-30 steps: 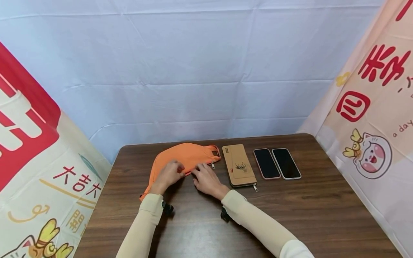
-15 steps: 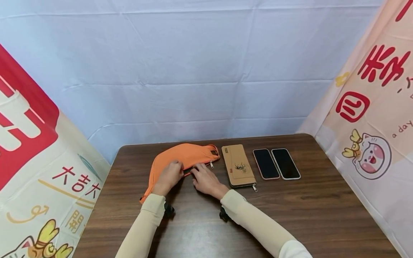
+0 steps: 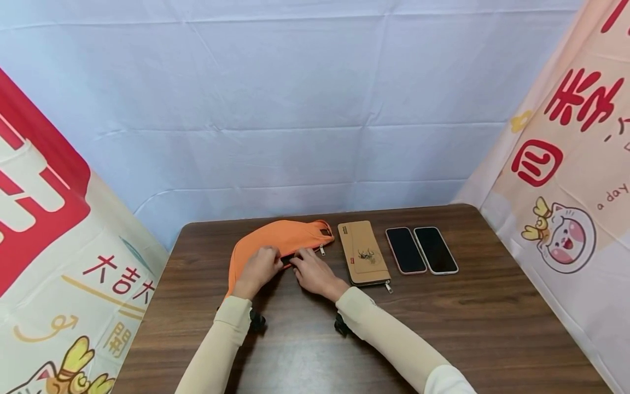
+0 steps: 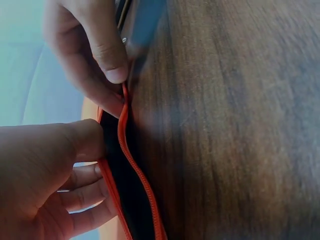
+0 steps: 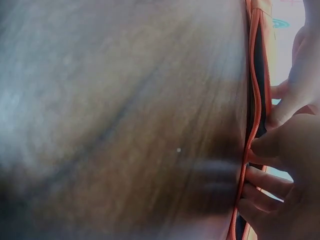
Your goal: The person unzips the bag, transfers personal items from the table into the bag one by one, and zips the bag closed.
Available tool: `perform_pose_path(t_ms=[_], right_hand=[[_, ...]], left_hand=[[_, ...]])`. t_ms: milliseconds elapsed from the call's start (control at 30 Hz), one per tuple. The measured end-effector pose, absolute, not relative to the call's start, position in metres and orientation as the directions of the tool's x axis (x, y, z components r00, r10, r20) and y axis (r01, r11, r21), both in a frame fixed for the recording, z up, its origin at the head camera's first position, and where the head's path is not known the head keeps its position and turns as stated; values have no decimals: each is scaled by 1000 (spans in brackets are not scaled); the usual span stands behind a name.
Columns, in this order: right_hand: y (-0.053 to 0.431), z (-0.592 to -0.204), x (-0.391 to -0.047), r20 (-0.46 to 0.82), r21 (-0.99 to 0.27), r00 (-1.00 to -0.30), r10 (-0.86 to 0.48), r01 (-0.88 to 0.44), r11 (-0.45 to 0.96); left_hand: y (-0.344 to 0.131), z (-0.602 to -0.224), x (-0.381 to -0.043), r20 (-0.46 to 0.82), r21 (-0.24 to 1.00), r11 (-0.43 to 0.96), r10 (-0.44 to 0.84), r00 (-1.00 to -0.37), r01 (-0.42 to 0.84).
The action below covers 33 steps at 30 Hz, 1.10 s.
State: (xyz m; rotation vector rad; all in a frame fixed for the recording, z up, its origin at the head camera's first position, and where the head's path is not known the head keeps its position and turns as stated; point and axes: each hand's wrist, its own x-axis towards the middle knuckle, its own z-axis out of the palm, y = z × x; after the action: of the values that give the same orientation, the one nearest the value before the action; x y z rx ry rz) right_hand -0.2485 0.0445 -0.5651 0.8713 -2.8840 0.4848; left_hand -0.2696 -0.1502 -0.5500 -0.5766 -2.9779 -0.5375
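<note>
An orange crescent-shaped zip bag (image 3: 275, 234) lies on the table's left side, its long zip edge facing me. My left hand (image 3: 259, 269) pinches the far edge of the zip opening, with the thumb on the black-lined side and the fingers outside. Right beside it, my right hand (image 3: 315, 275) pinches the near zip edge (image 4: 129, 152) between thumb and finger. Between the two edges the black interior (image 4: 135, 195) shows as a narrow gap. The silver zip pull (image 3: 322, 250) sits at the bag's right end. What is inside the bag is hidden.
A tan long wallet (image 3: 363, 246) with a zip lies right of the bag. Two phones (image 3: 406, 250) lie side by side beyond it, dark screens up. A white cloth (image 3: 305, 109) hangs behind the wooden table (image 3: 467, 328), with printed banners at both sides.
The left hand has shifted slightly along the bag's edge and now grips it. The zip edges have been drawn apart, so a dark gap shows between the hands.
</note>
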Motion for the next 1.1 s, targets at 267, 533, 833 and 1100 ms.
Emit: perform_pose_path(t_ms=[267,533,833,1100], right_hand=[[45,-563,-249,159,-300,-834,-529,-551,778],[46,-561,-250,175,-297,-824,-539,-566,769],[47,-560,-250,183,-306,-818,-546,-575,759],[48,-557,-252,158,-261,-818,-554,-575,775]], left_hand=[[-150,-544,-269,161,337,865,336,-928,371],[-149,-533,-268,169,329,871,326,-930,365],[-151,-518,-270,214,356,857,315,-925,374],[-153,-506,-271,230,399,842,292,-928,363]])
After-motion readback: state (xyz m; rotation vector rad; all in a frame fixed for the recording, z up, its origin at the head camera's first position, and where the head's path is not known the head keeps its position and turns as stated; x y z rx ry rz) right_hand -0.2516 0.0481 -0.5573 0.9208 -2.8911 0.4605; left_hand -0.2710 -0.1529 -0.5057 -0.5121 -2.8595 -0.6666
